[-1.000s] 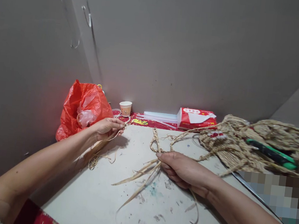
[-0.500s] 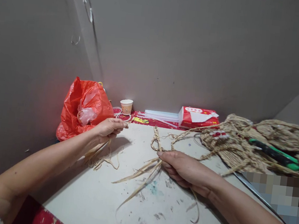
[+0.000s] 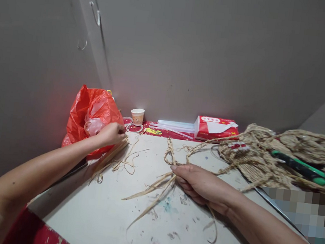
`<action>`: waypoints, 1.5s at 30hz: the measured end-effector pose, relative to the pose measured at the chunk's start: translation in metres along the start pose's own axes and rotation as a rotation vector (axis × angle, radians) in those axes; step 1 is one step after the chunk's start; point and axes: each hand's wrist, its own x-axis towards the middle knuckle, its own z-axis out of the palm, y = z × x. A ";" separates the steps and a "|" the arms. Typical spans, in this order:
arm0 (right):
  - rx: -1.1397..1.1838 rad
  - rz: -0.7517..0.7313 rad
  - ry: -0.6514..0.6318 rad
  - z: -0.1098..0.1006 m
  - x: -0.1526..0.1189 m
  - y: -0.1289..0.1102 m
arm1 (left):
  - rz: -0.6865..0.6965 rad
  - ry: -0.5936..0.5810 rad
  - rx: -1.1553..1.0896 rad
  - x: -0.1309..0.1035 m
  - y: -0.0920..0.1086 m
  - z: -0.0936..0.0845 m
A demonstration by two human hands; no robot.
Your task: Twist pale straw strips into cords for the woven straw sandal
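My left hand [image 3: 111, 134] is closed at the upper end of a bundle of dry straw strips [image 3: 110, 156], fingers curled down onto it; the fingertips are partly hidden. Thin loose fibres [image 3: 128, 161] lie just right of the bundle. My right hand [image 3: 199, 183] pinches a braided straw cord [image 3: 170, 151] between thumb and fingers, near where the braid ends. From that grip, loose straw ends [image 3: 151, 189] fan out toward the lower left. The braid forms a small loop above the thumb, and more cord runs right, behind the hand.
A white board [image 3: 128, 220] covers the table. Behind it stand a red plastic bag [image 3: 78, 116], a paper cup [image 3: 137, 116], pale plastic sticks [image 3: 176, 126] and a tissue pack [image 3: 216, 130]. At right, a heap of braided cord [image 3: 257, 164] carries a green-black tool [image 3: 298, 167].
My left hand has moved left and back to the straw bundle, away from the middle of the board. The right hand keeps its grip on the braid.
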 end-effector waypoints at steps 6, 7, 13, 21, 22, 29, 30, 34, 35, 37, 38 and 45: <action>-0.030 -0.023 0.012 -0.001 0.000 0.001 | -0.054 -0.041 0.126 -0.019 -0.026 0.006; -0.028 -0.023 0.007 -0.001 0.001 0.002 | -0.051 -0.044 0.121 -0.020 -0.028 0.007; -0.005 0.007 0.002 0.000 0.000 0.002 | -0.064 -0.014 0.011 -0.018 -0.033 0.000; -0.002 -0.028 -0.006 -0.001 0.002 0.004 | -0.185 -0.197 -0.387 -0.022 -0.024 -0.010; -0.001 -0.028 -0.004 -0.001 0.002 0.004 | -0.203 -0.219 -0.438 -0.022 -0.021 -0.013; 0.001 -0.031 0.001 -0.002 0.000 0.004 | -0.261 -0.349 -0.724 -0.026 0.009 -0.008; 0.006 -0.039 -0.003 -0.002 0.000 0.004 | -0.258 -0.379 -0.749 -0.027 0.016 -0.003; 0.041 -0.031 -0.020 -0.001 -0.002 0.001 | -0.278 -0.521 -0.892 -0.033 0.042 0.022; 0.050 -0.027 -0.018 -0.001 -0.003 0.001 | -0.288 -0.554 -0.935 -0.034 0.048 0.028; 0.063 -0.020 -0.005 0.000 -0.003 0.000 | -0.294 -0.593 -1.003 -0.037 0.056 0.039; 0.069 -0.015 0.006 0.000 -0.002 0.000 | -0.290 -0.598 -1.024 -0.038 0.060 0.043; 0.092 -0.019 0.043 0.000 0.000 0.001 | -0.368 -0.560 -1.104 -0.050 0.071 0.061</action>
